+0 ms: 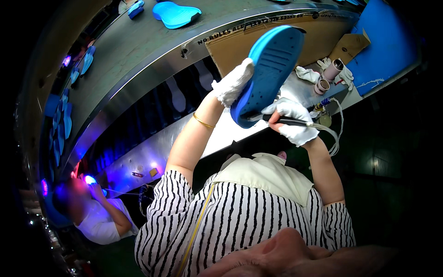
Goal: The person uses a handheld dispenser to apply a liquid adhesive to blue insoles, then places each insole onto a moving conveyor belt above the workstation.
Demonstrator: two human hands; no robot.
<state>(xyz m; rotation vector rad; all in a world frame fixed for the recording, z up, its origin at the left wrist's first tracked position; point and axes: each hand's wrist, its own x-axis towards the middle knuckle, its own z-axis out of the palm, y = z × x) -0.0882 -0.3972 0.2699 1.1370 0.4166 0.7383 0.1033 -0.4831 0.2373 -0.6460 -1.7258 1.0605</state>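
Observation:
A blue shoe sole (272,62) is held up in front of me, tilted, its grooved and dotted face toward me. My left hand (235,84), in a white glove, grips the sole's left edge. In my right hand (294,121), gloved in white with a bare finger showing, is a black pen-like tool (288,121) with a pale cable trailing off to the right. The tool's thin metal tip is at the sole's lower end; whether it touches the surface I cannot tell.
Beyond the metal rail runs a dark conveyor belt (134,44) carrying several blue soles (173,14). Cardboard (230,51) leans below the rail. Right of the sole are spools (333,69), white gloves (308,74) and a blue panel (383,41). A co-worker (104,217) sits at the left.

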